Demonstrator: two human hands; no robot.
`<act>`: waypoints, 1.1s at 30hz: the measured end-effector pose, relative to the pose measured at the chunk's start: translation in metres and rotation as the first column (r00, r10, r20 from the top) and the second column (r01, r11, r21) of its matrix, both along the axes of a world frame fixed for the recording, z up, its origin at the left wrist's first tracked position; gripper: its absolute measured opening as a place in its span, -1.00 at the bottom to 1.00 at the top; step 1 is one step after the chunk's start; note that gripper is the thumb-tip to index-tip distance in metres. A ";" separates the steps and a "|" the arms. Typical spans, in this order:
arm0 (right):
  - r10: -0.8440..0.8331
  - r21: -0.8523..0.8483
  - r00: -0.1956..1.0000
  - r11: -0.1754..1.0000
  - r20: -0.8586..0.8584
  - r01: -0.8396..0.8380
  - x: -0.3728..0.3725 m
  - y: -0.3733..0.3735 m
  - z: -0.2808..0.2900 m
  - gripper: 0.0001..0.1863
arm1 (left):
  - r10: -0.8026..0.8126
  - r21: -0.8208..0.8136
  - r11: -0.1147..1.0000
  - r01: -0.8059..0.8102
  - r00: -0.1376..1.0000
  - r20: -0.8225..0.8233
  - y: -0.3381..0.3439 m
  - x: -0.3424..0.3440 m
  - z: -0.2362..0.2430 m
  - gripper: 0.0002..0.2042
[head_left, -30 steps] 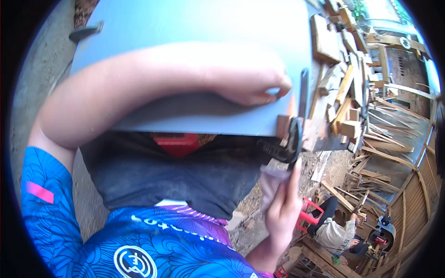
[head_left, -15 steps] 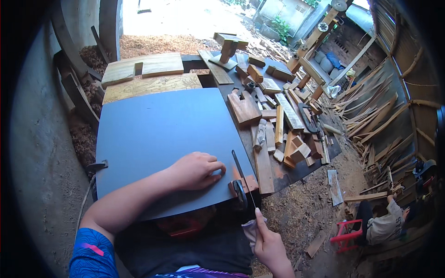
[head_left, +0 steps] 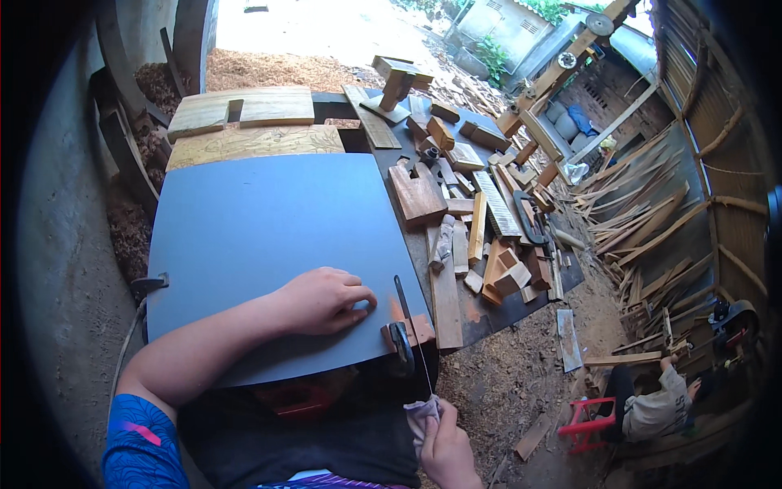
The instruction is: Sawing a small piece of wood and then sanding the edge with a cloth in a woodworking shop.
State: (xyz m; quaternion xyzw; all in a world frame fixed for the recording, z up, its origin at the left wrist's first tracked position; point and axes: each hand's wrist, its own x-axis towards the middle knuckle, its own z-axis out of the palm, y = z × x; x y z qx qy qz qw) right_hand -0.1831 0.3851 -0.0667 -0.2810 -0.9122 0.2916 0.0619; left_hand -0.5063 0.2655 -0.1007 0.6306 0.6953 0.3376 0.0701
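Observation:
My right hand (head_left: pixel 446 456) grips the lower end of a long, thin, dark file (head_left: pixel 406 306), where a pale cloth (head_left: pixel 419 420) is bunched beside the fingers. The file slants up over a small reddish-brown wooden block (head_left: pixel 419 328) at the near right corner of a blue-grey board (head_left: pixel 261 228). A dark clamp (head_left: pixel 401 349) bears on that block. My left hand (head_left: pixel 330 301) lies on the board left of the block, fingers loosely bent with a gap to the thumb and nothing visible in them.
Wood offcuts and blocks (head_left: pixel 422 196) crowd the bench's right side. Another clamp (head_left: pixel 153 283) sits on the board's left edge. Pale planks (head_left: pixel 277 107) lie beyond the board. At right, a person (head_left: pixel 656 403) sits on a red stool (head_left: pixel 588 424) beside scattered wood strips.
My right hand has drawn the file toward me, so less of it reaches past the block. The whole view has shifted slightly; my left hand stays on the board.

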 end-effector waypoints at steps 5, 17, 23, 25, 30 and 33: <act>0.002 0.050 0.992 0.999 0.123 -0.009 -0.052 0.012 -0.014 -0.76 | 0.022 0.003 1.000 -0.022 1.000 0.000 -0.007 0.007 -0.004 -0.84; 0.075 0.066 0.988 0.994 0.132 -0.084 -0.018 0.012 0.004 -0.80 | 0.021 0.095 0.995 -0.021 1.000 -0.009 0.011 0.000 -0.009 -0.82; 0.095 0.059 0.995 0.994 -0.007 -0.095 -0.081 0.022 -0.025 -0.78 | 0.039 0.054 0.998 -0.040 0.999 0.013 0.000 0.001 -0.020 -0.81; 0.096 0.037 0.995 0.995 -0.011 -0.096 -0.050 0.012 -0.023 -0.78 | 0.043 0.136 0.990 -0.038 0.998 -0.036 -0.006 0.002 -0.025 -0.81; 0.097 0.053 0.995 0.994 0.033 -0.098 -0.028 0.014 -0.021 -0.76 | 0.039 0.152 0.988 -0.029 0.997 -0.061 -0.002 0.005 -0.023 -0.82; 0.096 -0.021 0.994 0.995 0.053 -0.095 -0.081 0.024 -0.025 -0.77 | 0.017 0.085 0.996 -0.013 0.999 -0.043 -0.004 0.004 -0.018 -0.82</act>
